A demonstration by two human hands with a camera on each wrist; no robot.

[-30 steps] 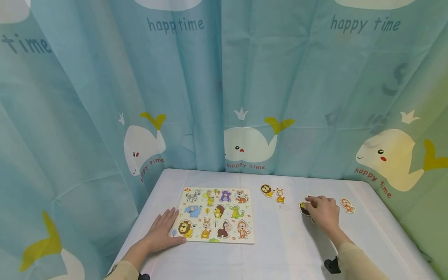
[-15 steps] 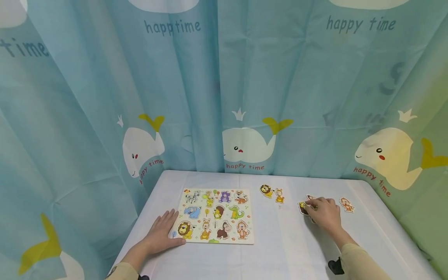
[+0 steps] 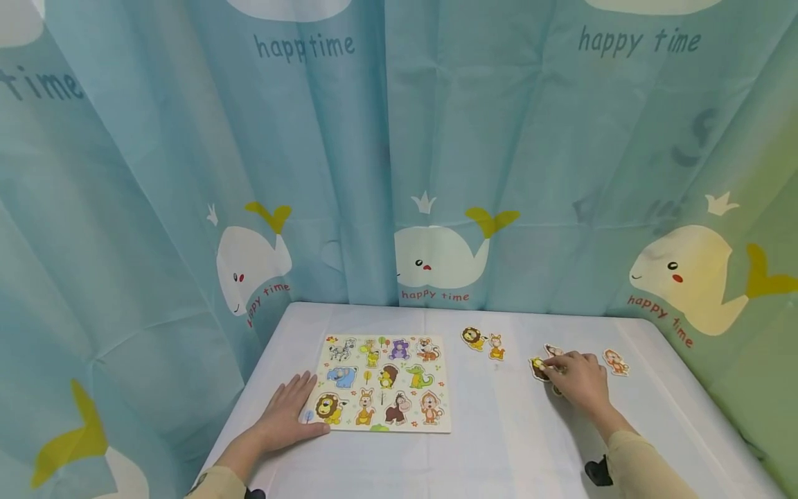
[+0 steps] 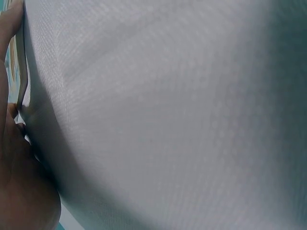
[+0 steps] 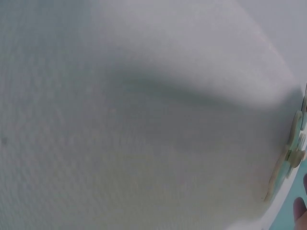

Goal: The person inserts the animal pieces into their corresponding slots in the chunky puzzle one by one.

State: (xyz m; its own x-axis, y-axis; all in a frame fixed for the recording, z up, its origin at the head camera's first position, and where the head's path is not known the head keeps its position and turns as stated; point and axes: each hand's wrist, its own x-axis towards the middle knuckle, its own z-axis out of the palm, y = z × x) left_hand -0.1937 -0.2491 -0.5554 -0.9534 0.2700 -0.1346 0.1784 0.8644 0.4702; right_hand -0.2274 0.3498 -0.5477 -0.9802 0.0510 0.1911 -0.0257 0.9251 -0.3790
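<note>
Camera positions: head, two wrists.
Head view faces forward and down over the table (image 3: 474,409); close-up wrist views share with it the board (image 3: 405,427) (left's upper left) and pieces (image 3: 539,371) (right's right edge).

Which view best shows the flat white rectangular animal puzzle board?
Head: the flat white rectangular animal puzzle board shows from above, almost whole. Left wrist catches only an edge strip at upper left; right wrist doesn't show it.
</note>
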